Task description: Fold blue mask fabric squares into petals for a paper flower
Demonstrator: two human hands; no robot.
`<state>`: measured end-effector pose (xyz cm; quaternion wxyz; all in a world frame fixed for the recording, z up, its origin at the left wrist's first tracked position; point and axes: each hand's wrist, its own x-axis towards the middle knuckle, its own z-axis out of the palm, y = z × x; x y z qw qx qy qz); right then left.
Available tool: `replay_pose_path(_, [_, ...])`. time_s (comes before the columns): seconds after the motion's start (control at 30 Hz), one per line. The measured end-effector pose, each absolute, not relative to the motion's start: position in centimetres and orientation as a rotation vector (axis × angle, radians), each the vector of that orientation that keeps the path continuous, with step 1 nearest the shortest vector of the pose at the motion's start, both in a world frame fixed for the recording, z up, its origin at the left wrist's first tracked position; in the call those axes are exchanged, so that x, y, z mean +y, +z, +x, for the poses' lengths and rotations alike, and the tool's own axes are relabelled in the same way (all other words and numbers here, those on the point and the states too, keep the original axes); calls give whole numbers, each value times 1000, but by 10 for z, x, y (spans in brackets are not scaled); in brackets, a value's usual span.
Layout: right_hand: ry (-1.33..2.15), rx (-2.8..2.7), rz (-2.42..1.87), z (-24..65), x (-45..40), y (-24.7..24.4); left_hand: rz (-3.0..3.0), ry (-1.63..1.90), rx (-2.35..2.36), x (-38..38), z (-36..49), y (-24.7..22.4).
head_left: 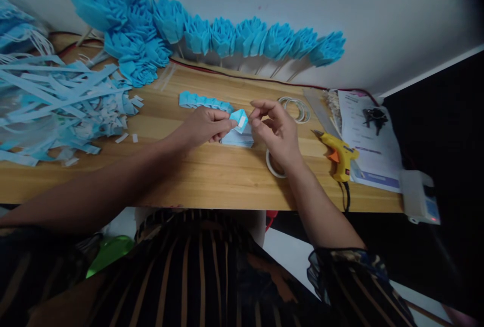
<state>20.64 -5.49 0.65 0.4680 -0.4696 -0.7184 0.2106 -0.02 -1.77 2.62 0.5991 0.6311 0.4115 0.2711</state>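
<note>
Blue folded petal (239, 118) sits pinched in left hand (204, 125); half-open right hand (278, 132) looks empty, an illegible printed sheet (372, 150) rightward.

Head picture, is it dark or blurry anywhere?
Head view: dim overall, nearly black at the upper right corner; head view: a soft shadow on the table beside the left forearm; head view: small print on the paper too blurry to read.
</note>
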Motion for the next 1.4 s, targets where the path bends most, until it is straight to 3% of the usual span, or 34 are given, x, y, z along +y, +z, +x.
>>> replay_pose_path(0.2, [58, -2003, -1117, 204, -58, 13, 1450, 665, 965, -16, 0, 22])
replay_pose_path(0.4, [-106, -2081, -1093, 204, -56, 9, 1481, 647, 958, -15, -1, 20])
replay_pose_path(0.6, [3, -2027, -1069, 201, -57, 11, 1560, 629, 973, -16, 0, 23])
replay_pose_path(0.93, [564, -1627, -1202, 204, -51, 1, 1613, 654, 1004, -17, -1, 24])
replay_pose_path(1.23, [526, -1633, -1182, 204, -51, 2, 1568, 645, 971, -17, -1, 22])
replay_pose_path(1.4, [314, -1767, -1155, 202, -55, 8, 1392, 645, 906, -17, 1, 21])
